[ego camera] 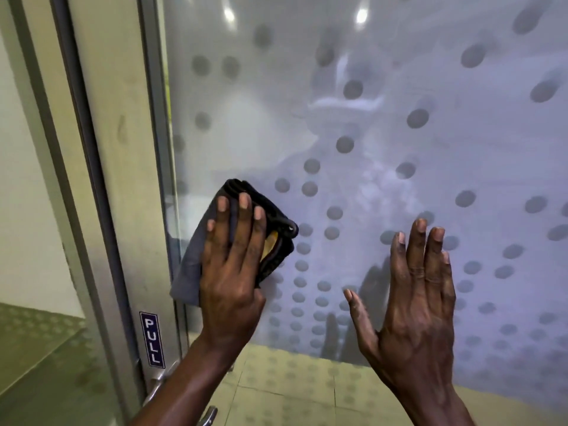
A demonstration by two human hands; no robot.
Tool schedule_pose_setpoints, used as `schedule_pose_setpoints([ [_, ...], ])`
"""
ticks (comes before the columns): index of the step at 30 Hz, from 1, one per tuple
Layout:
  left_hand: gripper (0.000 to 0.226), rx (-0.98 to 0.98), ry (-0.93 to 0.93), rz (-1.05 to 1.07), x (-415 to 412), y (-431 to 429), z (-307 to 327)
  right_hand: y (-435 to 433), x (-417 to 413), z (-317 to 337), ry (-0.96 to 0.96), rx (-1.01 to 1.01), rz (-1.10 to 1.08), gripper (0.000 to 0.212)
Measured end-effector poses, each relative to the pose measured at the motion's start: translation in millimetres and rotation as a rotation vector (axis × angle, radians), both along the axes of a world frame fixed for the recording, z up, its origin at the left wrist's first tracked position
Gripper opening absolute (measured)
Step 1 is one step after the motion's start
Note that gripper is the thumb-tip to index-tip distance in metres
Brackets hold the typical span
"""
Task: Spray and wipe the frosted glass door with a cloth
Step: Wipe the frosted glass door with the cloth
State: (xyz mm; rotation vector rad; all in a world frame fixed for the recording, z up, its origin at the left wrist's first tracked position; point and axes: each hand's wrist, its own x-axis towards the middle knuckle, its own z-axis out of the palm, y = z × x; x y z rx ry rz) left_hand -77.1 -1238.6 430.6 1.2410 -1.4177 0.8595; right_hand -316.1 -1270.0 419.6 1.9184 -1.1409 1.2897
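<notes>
Two hands are up on the glass door (384, 133), and we are into the wiping. Our left hand (233, 265) lies flat with fingers spread, pressing a folded dark cloth (190, 262) against the pane at about eight o'clock in our view, right beside the metal frame (129, 179). A flash of yellow (270, 244) peeks from the folds. Our right hand (415, 290) is open and empty at about five o'clock, fingers together and thumb out, close to the glass; whether it touches the pane, we cannot tell.

To do this well, we judge we should keep the palm flat for even pressure, work in overlapping passes from the frame edge toward three o'clock, and refold the cloth to a clean face when it loads up.

Plenty escapes us here. No spray bottle is in view. The frosting and dot pattern make wet patches hard to tell from reflections, so how much is already clean is unclear. A "PULL" sign (152, 338) sits at seven o'clock, and the handle (159, 385) below it is half hidden by our forearm.
</notes>
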Motion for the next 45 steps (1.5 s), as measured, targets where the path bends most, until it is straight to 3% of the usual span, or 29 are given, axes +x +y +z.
schedule_pose_setpoints([
  [6,0.108,-0.125,0.073,-0.038,-25.0,-9.8,58.3,7.8,-7.8,2.3,-0.033,-0.01,0.042,0.098],
  [14,0.087,-0.252,0.075,-0.039,-75.4,-29.7,136.8,7.9,-32.3,-1.7,-0.018,0.044,-0.025,0.097],
  [21,0.083,-0.056,-0.133,-0.065,-114.5,-19.0,56.3,8.7,-48.6,2.6,0.037,0.045,0.023,0.091],
  [24,0.088,-0.029,-0.117,-0.071,-114.4,-19.3,33.6,9.5,-59.3,-0.6,0.016,0.031,0.006,0.087],
  [29,0.104,-0.057,-0.112,-0.137,-164.1,-25.0,75.6,8.8,-137.4,-3.5,-0.11,0.089,-0.123,0.095],
  [33,0.091,-0.171,-0.078,-0.149,-171.6,-37.9,118.8,2.4,-135.9,-8.8,-0.05,0.105,-0.085,0.097],
  [38,0.077,-0.18,-0.112,-0.132,-204.4,-44.1,121.6,2.5,-137.3,-10.2,-0.081,0.107,-0.038,0.093],
  [41,0.075,-0.092,-0.19,-0.148,-217.1,-39.8,88.9,3.6,-141.0,-12.3,-0.097,0.098,0.015,0.093],
  [45,0.058,0.053,-0.364,-0.14,-215.1,-24.0,-0.2,6.9,-151.1,-25.3,-0.126,0.123,0.022,0.088],
])
